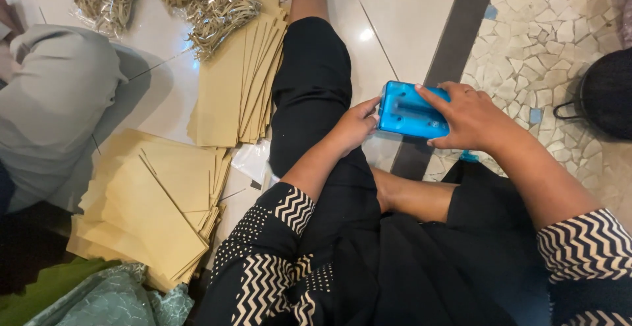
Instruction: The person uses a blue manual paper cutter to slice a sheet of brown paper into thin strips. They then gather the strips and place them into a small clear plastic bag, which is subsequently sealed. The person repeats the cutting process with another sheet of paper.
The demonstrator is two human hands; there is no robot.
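Bare tile floor (408, 10) lies open ahead, bounded leftward by the outstretched leg (309, 82) and envelope stacks (240, 82).
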